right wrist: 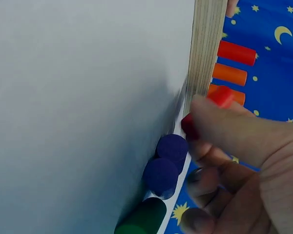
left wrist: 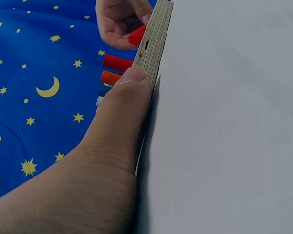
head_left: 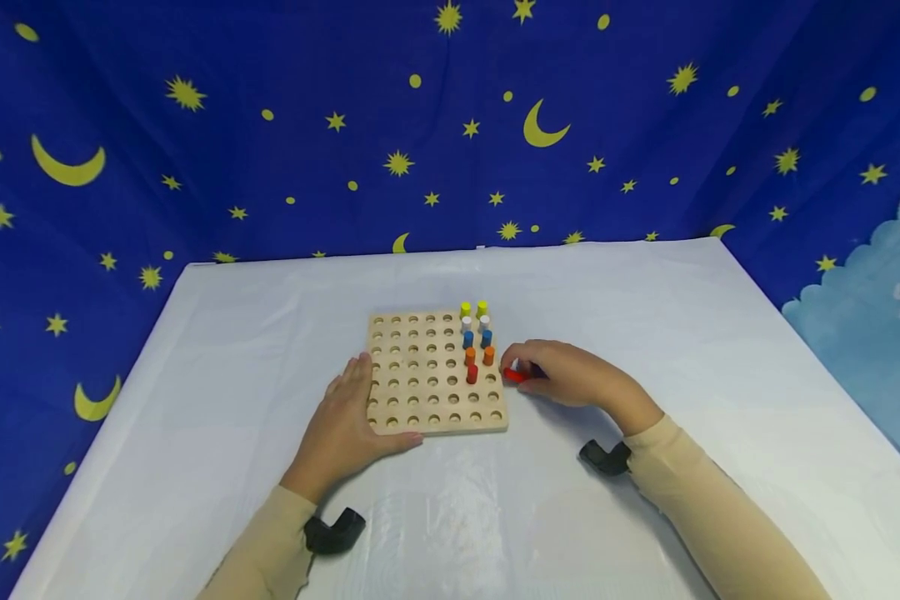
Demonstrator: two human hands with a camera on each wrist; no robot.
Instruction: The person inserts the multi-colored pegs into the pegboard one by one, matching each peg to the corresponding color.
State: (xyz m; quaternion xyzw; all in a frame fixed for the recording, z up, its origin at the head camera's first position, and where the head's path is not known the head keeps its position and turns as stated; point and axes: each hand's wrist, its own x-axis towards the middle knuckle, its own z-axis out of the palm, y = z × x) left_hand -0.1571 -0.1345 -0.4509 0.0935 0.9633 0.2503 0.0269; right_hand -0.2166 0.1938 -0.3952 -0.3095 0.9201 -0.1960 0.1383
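Note:
A wooden peg board [head_left: 412, 429] with rows of round holes lies on the table. My left hand [head_left: 341, 425] rests at its near left corner, fingers along the left side and thumb laid along the front edge. Just off the board's right side, my right hand [head_left: 570, 375] pinches a red peg [head_left: 515, 376] between thumb and fingers; the peg is tilted. Another red peg [head_left: 472, 375] stands in the board, with orange pegs [head_left: 489, 357], blue pegs [head_left: 487, 339], white pegs [head_left: 483, 323] and yellow pegs [head_left: 482, 309] in pairs behind it.
Purple pegs [right wrist: 160, 175] and a green peg [right wrist: 144, 217] are on the table near the right hand, hidden behind it in the head view. A white cover [head_left: 450, 533] spreads over the table. Behind hangs a blue cloth [head_left: 330, 50] with stars and moons.

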